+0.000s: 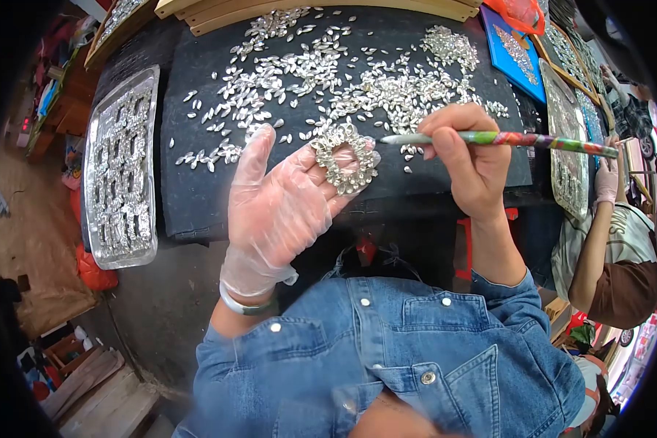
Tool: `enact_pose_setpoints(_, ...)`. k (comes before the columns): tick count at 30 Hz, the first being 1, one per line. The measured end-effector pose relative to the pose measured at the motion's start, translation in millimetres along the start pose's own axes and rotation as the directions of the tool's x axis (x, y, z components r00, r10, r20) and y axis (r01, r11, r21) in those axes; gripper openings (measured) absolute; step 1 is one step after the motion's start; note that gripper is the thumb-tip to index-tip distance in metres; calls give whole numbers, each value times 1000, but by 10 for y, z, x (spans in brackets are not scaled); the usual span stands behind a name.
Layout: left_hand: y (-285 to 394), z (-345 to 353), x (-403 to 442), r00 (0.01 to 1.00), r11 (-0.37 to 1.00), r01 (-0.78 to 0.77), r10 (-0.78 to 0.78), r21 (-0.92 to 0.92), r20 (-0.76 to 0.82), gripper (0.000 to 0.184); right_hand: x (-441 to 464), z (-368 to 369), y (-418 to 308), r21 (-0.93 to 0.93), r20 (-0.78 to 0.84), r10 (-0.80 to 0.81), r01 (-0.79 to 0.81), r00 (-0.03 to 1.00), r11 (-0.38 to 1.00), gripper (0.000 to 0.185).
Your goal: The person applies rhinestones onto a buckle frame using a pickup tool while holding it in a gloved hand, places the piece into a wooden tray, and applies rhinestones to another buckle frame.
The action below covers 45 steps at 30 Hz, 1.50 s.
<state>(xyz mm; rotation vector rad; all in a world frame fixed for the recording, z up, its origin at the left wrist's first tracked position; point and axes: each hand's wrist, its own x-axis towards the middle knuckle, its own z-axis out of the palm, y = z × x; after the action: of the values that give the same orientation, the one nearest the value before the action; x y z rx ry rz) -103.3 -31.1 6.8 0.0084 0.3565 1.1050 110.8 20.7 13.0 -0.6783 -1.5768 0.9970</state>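
My left hand [281, 212], in a clear plastic glove, is turned palm up with the thumb spread away. An oval ring-shaped rhinestone ornament [328, 175] rests on its fingers, held there. My bare right hand [471, 157] pinches a patterned pencil-like stick [536, 139] in green, red and purple. The stick's pale pointed tip is close to the ornament's right edge; whether they touch I cannot tell. Many loose leaf-shaped clear stones [270, 84] lie scattered on the black work mat [190, 190] beyond both hands.
At the left lies a tray [155, 95] with rows of shiny ornaments. Wooden frames [314, 14] line the back edge. A blue board [498, 51] with small stones and another clear tray [562, 186] are on the right. Beside it a co-worker's gloved hand [606, 182] shows.
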Motion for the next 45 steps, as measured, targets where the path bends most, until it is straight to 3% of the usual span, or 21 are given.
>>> enact_pose_setpoints(3, -2, -10, 6, 1000, 1000, 15, -15, 9, 7, 69, -35, -36, -10, -23, 82, -39, 41, 996, 999, 3)
enact_pose_setpoints(7, -20, 110, -4, 997, 999, -14, 17, 37, -79, 80, -31, -41, 42, -80, 143, -69, 81, 987, 994, 2)
enact_pose_setpoints(13, -16, 103, 3, 995, 1000, -7, 9, 24, -97, 80, -1, -14, 31, -96, 100, -72, 81, 992, 992, 2)
enact_pose_setpoints(17, 10, -14, 7, 1000, 1000, 27, -27, 10, 2, 69, 9, -14, 47, -118, 125, -101, 116, 987, 986, 2)
enact_pose_setpoints(28, 11, -9, 9, 999, 999, 34, -33, -25, 31, 69, 52, -36, 85, -177, 192, -171, 206, 966, 962, 3)
enact_pose_setpoints(32, -11, 69, 5, 1000, 1000, 10, -10, -15, -7, 79, 147, -37, 59, -187, -71, 23, -36, 997, 982, 6)
enact_pose_setpoints(37, -6, 52, 8, 1000, 1000, 12, -12, -9, -16, 80, 233, -41, 150, -339, 22, 17, -9, 1000, 941, 8)
enact_pose_setpoints(45, 13, -13, 13, 997, 999, 38, -37, -20, 65, 72, 218, -4, 197, -385, 45, 15, 3, 999, 923, 9)
